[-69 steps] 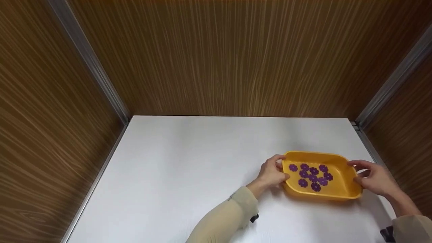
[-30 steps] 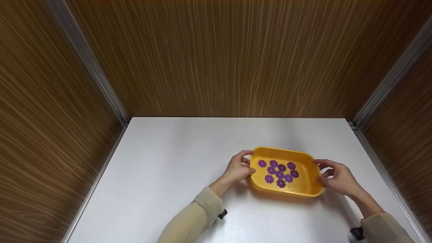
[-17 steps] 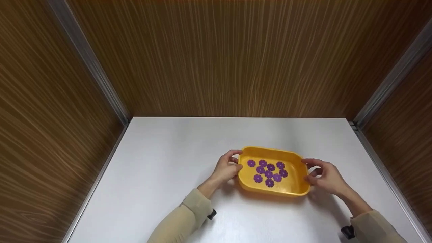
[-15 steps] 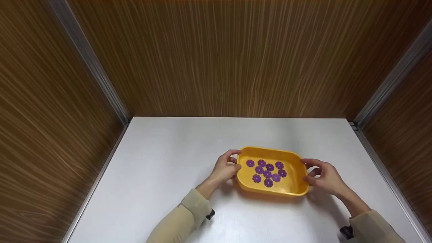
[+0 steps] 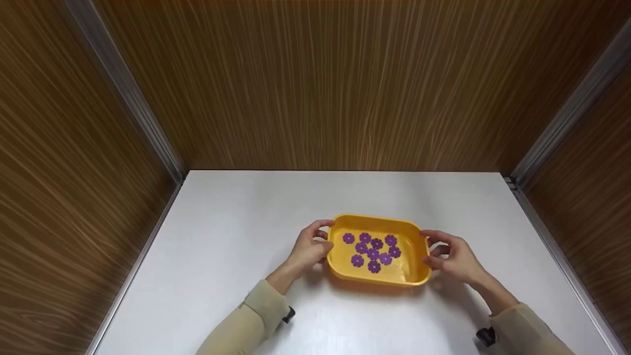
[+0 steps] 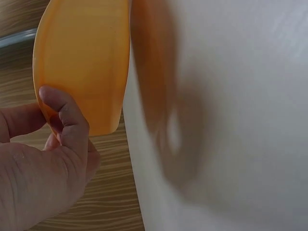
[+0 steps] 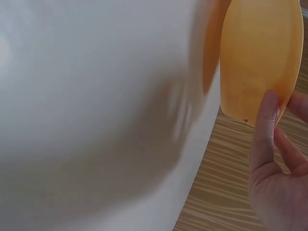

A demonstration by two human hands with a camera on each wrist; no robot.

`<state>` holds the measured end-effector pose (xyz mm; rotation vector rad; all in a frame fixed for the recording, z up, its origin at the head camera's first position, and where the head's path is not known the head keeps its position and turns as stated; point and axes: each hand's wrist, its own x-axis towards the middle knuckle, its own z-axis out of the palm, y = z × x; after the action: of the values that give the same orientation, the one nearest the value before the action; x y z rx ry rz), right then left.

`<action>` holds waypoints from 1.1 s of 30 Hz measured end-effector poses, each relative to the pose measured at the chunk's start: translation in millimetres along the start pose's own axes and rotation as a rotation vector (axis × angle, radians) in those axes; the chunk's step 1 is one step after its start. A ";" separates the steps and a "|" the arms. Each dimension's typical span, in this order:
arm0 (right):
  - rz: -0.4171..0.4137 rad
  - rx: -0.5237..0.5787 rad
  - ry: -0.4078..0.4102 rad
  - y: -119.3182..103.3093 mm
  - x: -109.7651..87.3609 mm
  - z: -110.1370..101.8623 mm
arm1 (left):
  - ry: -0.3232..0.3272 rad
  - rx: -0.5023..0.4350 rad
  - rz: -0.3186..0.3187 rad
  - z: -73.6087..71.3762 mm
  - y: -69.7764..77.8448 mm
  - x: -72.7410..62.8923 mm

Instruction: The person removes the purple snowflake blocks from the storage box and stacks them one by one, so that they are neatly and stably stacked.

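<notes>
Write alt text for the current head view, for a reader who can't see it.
A person's left hand and right hand grip opposite ends of a yellow tub over a white table. Purple flower shapes show on the tub's inside bottom. Brown wood-grain panels stand behind and on both sides.

The plastic tub (image 5: 377, 225) is a loud yellow-orange, with pale-centred purple flower shapes (image 5: 373, 254) dotted across its floor. Tabletop (image 5: 236, 236) under the tub's plain white, wood-grain panel (image 5: 315, 88) behind the tub's streaky brown, sleeves (image 5: 241, 323) flanking it are beige.
</notes>
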<state>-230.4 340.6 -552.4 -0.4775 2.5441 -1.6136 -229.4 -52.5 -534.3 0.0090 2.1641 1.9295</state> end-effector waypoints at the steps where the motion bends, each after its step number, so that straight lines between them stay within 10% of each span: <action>1: 0.003 0.020 -0.007 -1.8 0.5 -1.9 | 0.005 0.002 -0.005 0.5 4.5 -2.8; 33: 0.057 0.055 -0.117 -9.9 14.0 26.9 | 0.012 0.012 -0.063 -35.7 -9.6 -26.3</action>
<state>-235.1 309.1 -554.0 -0.4746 2.4000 -1.5823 -208.9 -92.9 -535.6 -0.0678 2.1574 1.8868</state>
